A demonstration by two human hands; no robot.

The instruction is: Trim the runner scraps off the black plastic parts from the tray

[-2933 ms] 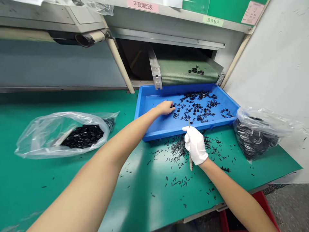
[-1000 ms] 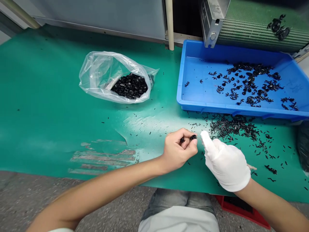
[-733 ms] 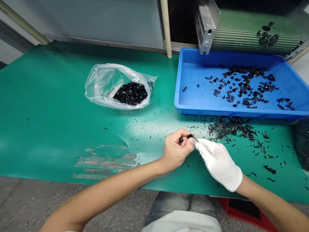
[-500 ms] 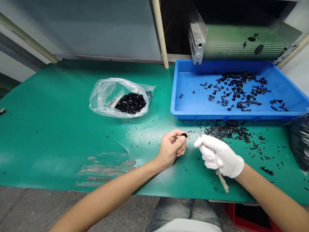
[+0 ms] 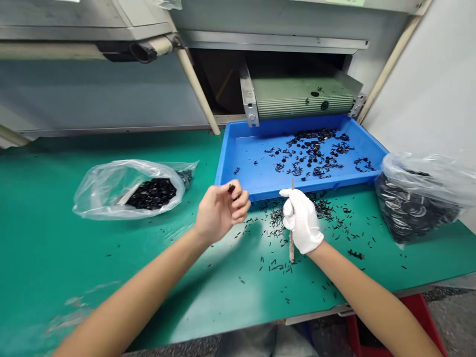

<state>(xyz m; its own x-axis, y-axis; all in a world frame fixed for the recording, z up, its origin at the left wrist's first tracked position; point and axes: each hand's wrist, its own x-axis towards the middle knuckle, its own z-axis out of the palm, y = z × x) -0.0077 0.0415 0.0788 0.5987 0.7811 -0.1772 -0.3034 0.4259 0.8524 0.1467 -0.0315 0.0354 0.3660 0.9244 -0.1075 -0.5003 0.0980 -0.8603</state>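
Left hand [image 5: 222,212]: moved over to the near left corner of the blue tray [image 5: 220,166]; we pinch a small black piece [image 5: 231,188] between thumb and finger.
Right hand [image 5: 303,220]: gloved, our fingers closed on a slim tool [image 5: 291,249].
Blue tray: black parts [image 5: 314,148] scattered inside (mostly right).
Left bag [image 5: 94,191], right bag [image 5: 409,203]: both holding black pieces.
Conveyor [image 5: 290,94]: at the far side.

The small black plastic part [image 5: 231,188] in the bare left hand [image 5: 221,210] is mostly covered by fingers. The white-gloved right hand [image 5: 302,218] hides the middle of the thin tool [image 5: 291,248]. The bottom edge crops the red plastic bin [image 5: 420,317].
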